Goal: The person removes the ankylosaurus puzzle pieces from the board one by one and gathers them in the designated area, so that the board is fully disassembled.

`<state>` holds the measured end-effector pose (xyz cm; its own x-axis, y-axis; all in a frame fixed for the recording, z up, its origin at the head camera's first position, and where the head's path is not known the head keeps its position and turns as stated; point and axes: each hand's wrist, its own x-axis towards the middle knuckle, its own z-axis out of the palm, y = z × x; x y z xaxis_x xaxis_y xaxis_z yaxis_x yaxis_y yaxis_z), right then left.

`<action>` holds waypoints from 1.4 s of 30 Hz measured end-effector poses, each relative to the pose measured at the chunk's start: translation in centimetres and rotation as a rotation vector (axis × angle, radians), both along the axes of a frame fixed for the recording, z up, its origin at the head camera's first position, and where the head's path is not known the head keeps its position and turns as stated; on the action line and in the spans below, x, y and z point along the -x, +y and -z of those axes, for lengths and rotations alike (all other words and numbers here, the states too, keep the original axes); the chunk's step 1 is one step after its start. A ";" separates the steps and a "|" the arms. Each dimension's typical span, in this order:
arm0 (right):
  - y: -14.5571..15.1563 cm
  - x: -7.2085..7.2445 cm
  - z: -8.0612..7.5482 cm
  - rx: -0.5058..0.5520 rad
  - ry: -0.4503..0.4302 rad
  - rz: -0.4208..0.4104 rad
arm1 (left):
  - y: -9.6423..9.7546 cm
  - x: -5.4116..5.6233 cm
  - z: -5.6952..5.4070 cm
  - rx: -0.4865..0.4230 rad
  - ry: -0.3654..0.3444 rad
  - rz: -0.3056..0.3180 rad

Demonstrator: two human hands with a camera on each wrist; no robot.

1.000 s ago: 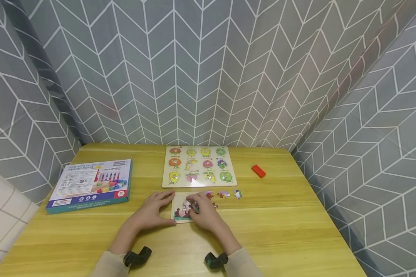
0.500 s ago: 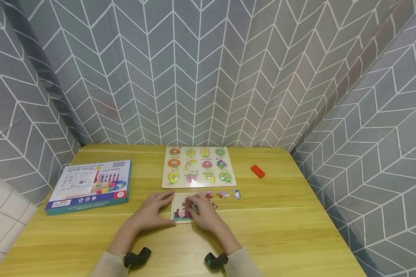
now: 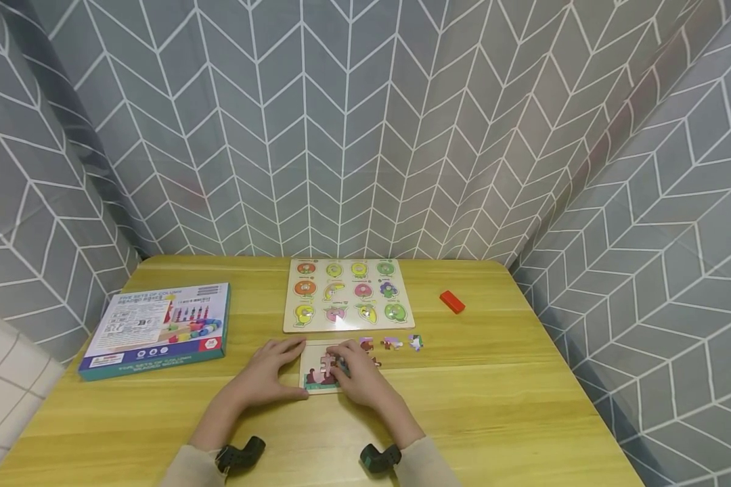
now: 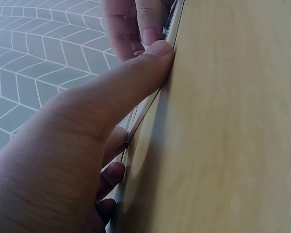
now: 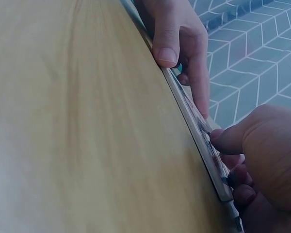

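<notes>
In the head view a small jigsaw board (image 3: 313, 350) with a pale wooden frame lies on the table, partly filled with brown, pink and green pieces. My left hand (image 3: 269, 373) spans its left side, thumb at the near corner and index finger at the far corner, both fairly straight. My right hand (image 3: 361, 373) is over the right half, thumb and fingertips pinching a small jigsaw piece that they mostly hide. In the right wrist view the right thumb (image 5: 225, 141) bends down at the board's face. The left thumb (image 4: 153, 60) presses along the board's near edge in the left wrist view.
Several loose jigsaw pieces (image 3: 415, 342) lie right of the board. Behind it is a larger fruit puzzle board (image 3: 349, 295). A flat toy box (image 3: 158, 328) lies at left, a red block (image 3: 452, 302) at right. Patterned curtains (image 3: 341, 135) enclose the table (image 3: 493, 406).
The right fingers shift slightly over the small board, still pinching the piece. The left hand stays at the board's left side. Everything else keeps its place.
</notes>
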<state>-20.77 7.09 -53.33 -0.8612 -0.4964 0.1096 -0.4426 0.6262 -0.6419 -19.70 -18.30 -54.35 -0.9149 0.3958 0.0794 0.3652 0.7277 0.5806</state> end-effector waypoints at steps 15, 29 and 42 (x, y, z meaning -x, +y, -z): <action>0.5 -0.3 -0.9 -0.014 0.002 0.001 | 0.0 -0.1 -0.1 -0.003 0.008 0.006; 8.5 0.6 -0.7 0.086 0.068 0.160 | 0.0 0.0 0.0 -0.014 -0.002 0.014; 12.6 -0.4 0.8 0.082 0.084 0.196 | -0.1 0.0 0.1 -0.017 -0.003 0.013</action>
